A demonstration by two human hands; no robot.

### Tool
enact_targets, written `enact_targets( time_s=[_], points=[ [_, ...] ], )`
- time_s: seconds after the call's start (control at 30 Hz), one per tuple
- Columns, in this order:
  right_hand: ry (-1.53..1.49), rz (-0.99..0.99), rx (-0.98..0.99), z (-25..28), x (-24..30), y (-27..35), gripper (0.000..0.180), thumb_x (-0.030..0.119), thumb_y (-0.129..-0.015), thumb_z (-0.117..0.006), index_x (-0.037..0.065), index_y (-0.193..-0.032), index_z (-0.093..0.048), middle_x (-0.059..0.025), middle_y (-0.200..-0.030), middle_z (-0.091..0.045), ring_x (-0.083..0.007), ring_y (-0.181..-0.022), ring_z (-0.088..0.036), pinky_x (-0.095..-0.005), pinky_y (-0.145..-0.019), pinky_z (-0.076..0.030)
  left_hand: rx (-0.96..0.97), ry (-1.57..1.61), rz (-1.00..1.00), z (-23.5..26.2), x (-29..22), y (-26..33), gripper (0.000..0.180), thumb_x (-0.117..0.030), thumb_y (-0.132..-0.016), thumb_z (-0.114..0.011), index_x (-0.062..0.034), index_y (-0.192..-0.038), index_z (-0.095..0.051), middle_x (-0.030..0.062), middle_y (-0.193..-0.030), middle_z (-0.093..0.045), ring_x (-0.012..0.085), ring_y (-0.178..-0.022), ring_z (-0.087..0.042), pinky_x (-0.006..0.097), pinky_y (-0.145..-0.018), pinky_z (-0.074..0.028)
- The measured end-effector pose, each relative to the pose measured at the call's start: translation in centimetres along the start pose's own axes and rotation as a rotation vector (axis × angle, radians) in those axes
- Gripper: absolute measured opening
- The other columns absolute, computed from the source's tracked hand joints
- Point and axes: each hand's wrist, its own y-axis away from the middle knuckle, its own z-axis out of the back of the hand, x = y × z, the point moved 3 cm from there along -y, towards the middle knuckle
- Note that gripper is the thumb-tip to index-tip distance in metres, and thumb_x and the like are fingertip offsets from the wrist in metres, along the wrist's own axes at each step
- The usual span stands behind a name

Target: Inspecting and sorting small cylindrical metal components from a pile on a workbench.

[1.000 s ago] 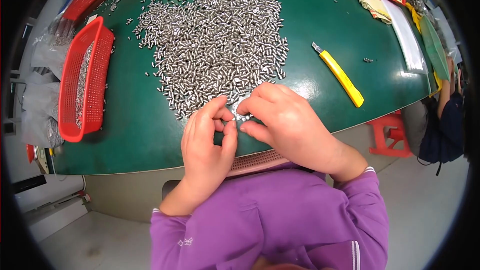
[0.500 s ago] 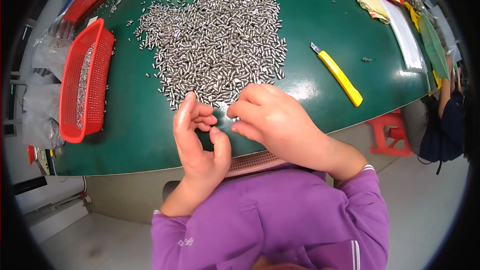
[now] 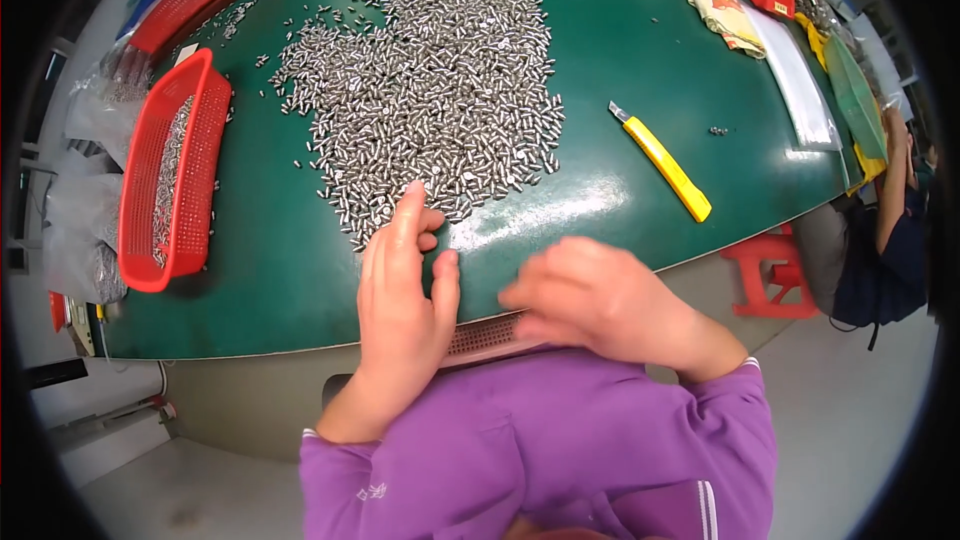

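Metal pins [image 3: 440, 100] lie spread in a wide heap across the green bench [image 3: 620, 70], the near edge of the heap touching the left hand [image 3: 405, 285], whose fingers are stretched out flat, gripping nothing. Just beside it the right hand [image 3: 600, 305] is blurred at the bench edge; its grip cannot be told. A red basket [image 3: 170, 175] of more pins stands well to the left, a yellow utility knife [image 3: 662, 160] to the right, apart from the heap.
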Motion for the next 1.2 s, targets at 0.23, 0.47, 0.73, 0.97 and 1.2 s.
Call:
enact_targets(
  time_s=[0.23,0.47,0.73,0.97,1.2],
  points=[
    [0.169,-0.191,-0.211,-0.9,-2.6,-3.5,0.023,0.008,-0.08,-0.074,0.007,-0.102,-0.066,-0.011,-0.097,-0.062,-0.0322,-0.092,-0.062,-0.0423,-0.079,-0.051,0.008,-0.016,-0.05,-1.3,-0.7,-1.1,0.072,0.009,-0.082,-0.068,0.0024,-0.148,-0.04,0.0132,-0.102,-0.065,0.0275,-0.092,-0.061,0.039,-0.082,-0.051],
    [0.11,-0.122,-0.185,-1.2,-2.4,-3.5,0.017,0.006,-0.079,-0.071,0.004,-0.093,-0.06,-0.0116,-0.09,-0.055,-0.0322,-0.086,-0.058,-0.0426,-0.073,-0.049,0.032,0.08,-0.035,-1.2,-0.1,-0.8,0.073,0.011,-0.08,-0.069,0.002,-0.147,-0.043,0.0111,-0.097,-0.065,0.0241,-0.089,-0.061,0.036,-0.079,-0.052],
    [0.105,-0.109,-0.195,-1.4,-2.1,-3.7,0.018,0.005,-0.078,-0.071,0.004,-0.092,-0.06,-0.011,-0.089,-0.054,-0.0314,-0.084,-0.057,-0.0419,-0.071,-0.049,0.033,0.127,-0.041,-1.2,0.0,-0.7,0.073,0.012,-0.079,-0.069,0.0023,-0.146,-0.044,0.0101,-0.097,-0.064,0.0238,-0.088,-0.06,0.035,-0.079,-0.053],
    [0.189,-0.121,-0.195,-1.5,-1.8,-3.3,0.017,0.005,-0.077,-0.07,0.005,-0.089,-0.058,-0.011,-0.088,-0.053,-0.0296,-0.082,-0.057,-0.0404,-0.069,-0.05,0.046,0.107,-0.058,-1.0,-0.1,-0.6,0.073,0.012,-0.077,-0.067,0.001,-0.146,-0.046,0.0094,-0.097,-0.064,0.0234,-0.088,-0.06,0.035,-0.08,-0.052],
    [0.217,-0.197,-0.226,-1.6,-1.5,-2.9,0.02,0.007,-0.077,-0.074,0.006,-0.092,-0.062,-0.0096,-0.088,-0.057,-0.0296,-0.083,-0.059,-0.0407,-0.072,-0.05,0.053,0.101,-0.067,-1.1,-0.1,-0.6,0.071,0.011,-0.077,-0.067,0.0002,-0.145,-0.047,0.0083,-0.096,-0.063,0.0231,-0.085,-0.058,0.035,-0.078,-0.052]
  ],
)
